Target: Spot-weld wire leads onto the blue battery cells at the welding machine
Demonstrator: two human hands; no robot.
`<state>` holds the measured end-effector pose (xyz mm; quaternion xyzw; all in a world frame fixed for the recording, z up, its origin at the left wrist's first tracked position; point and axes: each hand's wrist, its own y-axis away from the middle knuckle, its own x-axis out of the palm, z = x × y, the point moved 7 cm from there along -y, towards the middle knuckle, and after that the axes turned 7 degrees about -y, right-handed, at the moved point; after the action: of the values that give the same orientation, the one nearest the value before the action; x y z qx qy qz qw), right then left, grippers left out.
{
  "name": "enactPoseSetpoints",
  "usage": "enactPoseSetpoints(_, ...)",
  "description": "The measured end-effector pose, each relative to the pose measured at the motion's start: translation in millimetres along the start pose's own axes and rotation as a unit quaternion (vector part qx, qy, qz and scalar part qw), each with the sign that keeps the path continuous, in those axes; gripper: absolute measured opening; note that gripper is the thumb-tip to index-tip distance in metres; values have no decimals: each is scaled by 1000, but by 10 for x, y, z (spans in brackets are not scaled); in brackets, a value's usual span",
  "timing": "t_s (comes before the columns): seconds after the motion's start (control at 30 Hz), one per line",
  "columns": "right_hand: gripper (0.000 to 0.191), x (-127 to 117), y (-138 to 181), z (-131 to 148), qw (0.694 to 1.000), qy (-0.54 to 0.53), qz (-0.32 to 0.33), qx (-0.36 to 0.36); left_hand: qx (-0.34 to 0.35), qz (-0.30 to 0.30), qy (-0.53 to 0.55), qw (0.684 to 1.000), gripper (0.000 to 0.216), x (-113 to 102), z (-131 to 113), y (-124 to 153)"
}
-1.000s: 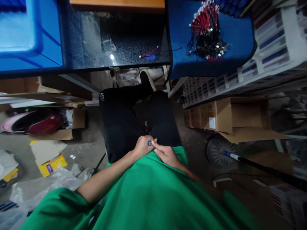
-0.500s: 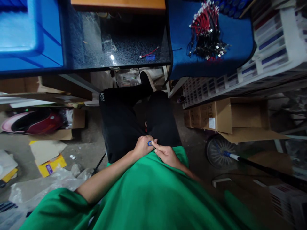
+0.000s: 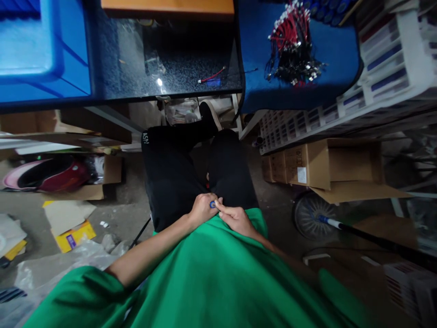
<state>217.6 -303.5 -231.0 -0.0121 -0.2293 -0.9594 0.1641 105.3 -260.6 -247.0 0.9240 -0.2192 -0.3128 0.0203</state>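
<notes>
In my lap, against the green shirt, my left hand (image 3: 202, 207) is closed around a small blue cylindrical battery (image 3: 212, 204). Only the battery's round end, with its blue rim, shows; the fingers hide the rest. My right hand (image 3: 236, 218) is also closed, its thumb and fingertip pressed at that end. Whether a smaller part sits between those fingertips is too small to tell.
Ahead, a dark speckled table (image 3: 184, 86) bears a red and black wire lead (image 3: 211, 75). A pile of such leads (image 3: 292, 45) lies on blue cloth (image 3: 252, 93), near several blue cylinders (image 3: 327, 13). A blue bin (image 3: 68, 59) stands left, white crates (image 3: 382, 95) right.
The right hand's fingertips have shifted very slightly at the battery's end, and its rim shows a little differently. Otherwise the hands stay in place.
</notes>
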Motion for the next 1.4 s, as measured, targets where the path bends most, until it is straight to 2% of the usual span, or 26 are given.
enactPoseSetpoints(0.2, 44, 13, 16, -22, 1000, -11, -8, -1, 14, -11, -6, 1000, 51, 13, -12, 27)
enactPoseSetpoints(0.33, 46, 20, 24, -33, 1000, -9, -8, 2, 0, -17, -4, 1000, 50, 28, 4, 52)
enactPoseSetpoints(0.63, 45, -8, 43, 0, 1000, -1, 28, -8, 18, -1, 21, 1000, 50, 14, -58, 19)
enactPoseSetpoints(1.23, 41, -9, 17, -9, 1000, -7, 16, -8, 37, -11, -13, 999, 48, 7, -51, 11)
enactPoseSetpoints(1.4, 42, 2, 14, 22, 1000, -12, 22, -13, 32, -6, 13, 999, 48, 15, -24, 15)
